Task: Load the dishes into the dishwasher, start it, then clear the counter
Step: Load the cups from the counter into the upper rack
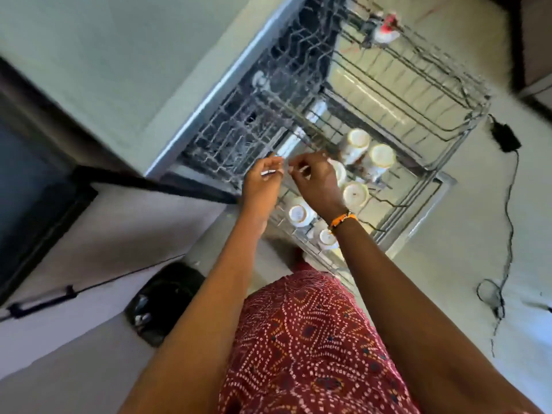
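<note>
— As you look down past your red patterned dress (301, 348), what do your arms reach for?

— Both stretch out over the pulled-out rack (418, 186) of the open dishwasher (227, 82). A black bin (162, 300) sits on the floor to your left, beside the pale table (98, 234).

— And your hands?

— Your left hand (263, 180) has its fingers curled, pinching something small and shiny; it is too blurred to name. Your right hand (316, 180), with an orange band (343, 221) on its wrist, has its fingertips drawn together, meeting the left hand's fingertips over the rack's wires. I cannot tell whether it pinches the same small thing or another.

— Where are the dishes?

— White cups (300, 215) stand upside down in the rack: two just below your right wrist, one beside your right hand, and more just past it, towards the rack's outer corner. Beyond them a second rack (403, 94) is also drawn out, with something red and white (386, 29) at its far end, too blurred to name.

— Anything else?

— A black cable (507, 222) with a plug block trails over the floor (493, 294) on your right.
</note>
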